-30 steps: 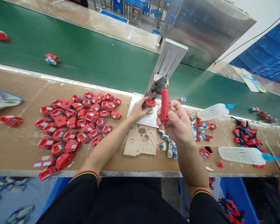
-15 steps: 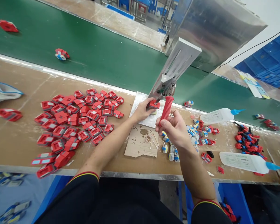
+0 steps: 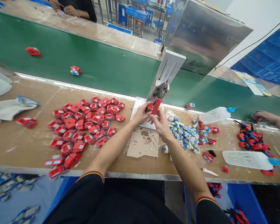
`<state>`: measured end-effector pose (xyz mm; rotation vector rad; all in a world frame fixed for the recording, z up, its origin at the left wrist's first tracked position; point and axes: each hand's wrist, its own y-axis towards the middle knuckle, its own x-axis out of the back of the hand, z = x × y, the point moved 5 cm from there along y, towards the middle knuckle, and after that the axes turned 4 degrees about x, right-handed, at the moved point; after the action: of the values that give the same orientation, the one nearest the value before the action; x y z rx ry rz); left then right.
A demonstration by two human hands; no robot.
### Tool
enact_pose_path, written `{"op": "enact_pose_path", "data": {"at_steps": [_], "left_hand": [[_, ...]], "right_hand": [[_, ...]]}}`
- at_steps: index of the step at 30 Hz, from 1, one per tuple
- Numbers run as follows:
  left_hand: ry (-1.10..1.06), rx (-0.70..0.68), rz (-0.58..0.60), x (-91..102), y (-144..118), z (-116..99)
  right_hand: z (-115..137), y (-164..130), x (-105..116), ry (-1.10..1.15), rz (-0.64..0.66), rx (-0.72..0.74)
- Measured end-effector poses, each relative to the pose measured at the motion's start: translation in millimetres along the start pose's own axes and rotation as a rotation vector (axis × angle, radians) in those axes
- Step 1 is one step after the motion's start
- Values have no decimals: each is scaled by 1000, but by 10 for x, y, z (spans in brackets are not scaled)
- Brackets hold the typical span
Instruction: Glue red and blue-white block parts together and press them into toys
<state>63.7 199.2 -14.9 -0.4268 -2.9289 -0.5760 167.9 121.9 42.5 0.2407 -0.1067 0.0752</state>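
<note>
Brown desk beside a green conveyor belt (image 3: 95, 62): a person is working a small metal hand press (image 3: 164, 77) near the desk's middle.

Left hand (image 3: 140, 114) is pinching a red part (image 3: 150, 107) seated under the press head, fingers closed on it; right hand (image 3: 159, 119) is curling loosely about the lower end of the red lever handle (image 3: 156, 105), just beside the left. A heap of red parts (image 3: 84, 124) is lying toward the desk's left edge, blue-and-white pieces (image 3: 185, 135) and a glue bottle (image 3: 216, 114) toward the right, where a co-worker's hand (image 3: 264, 116) is reaching. Risk, as judged: with the fingertips sitting so close to the press head, a lever stroke could nip them, or a tilted part could be seated crookedly.
</note>
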Motion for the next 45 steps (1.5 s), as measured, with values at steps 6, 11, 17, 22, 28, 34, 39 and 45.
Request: {"op": "enact_pose_path", "data": {"at_steps": [6,11,17,22,28,34,39,45], "left_hand": [[238,-2,-35,497,-94,-184],[835,267,-70,1736,-221,-301],[1001,407,87,2046,-330,-168],[1037,381,268,1829,-457,-134],[1081,372,418,1789,-615,-258],[1016,235,274,1764,-742,-357],[400,36,-357,1761,-984,-747],[-523,384,-334,904,-1166,-869]], "right_hand": [[169,-352,449,-62,-293,112],[346,-547,848,-106,-480,293],[100,-618,855,-217,-373,210],[82,-693,866,-384,-277,277],[217,-703,858,-452,-259,347],[282,-715,913,-475,-261,349],[288,-791,792,-491,111,375],[167,-941,351,-605,546,470]]}}
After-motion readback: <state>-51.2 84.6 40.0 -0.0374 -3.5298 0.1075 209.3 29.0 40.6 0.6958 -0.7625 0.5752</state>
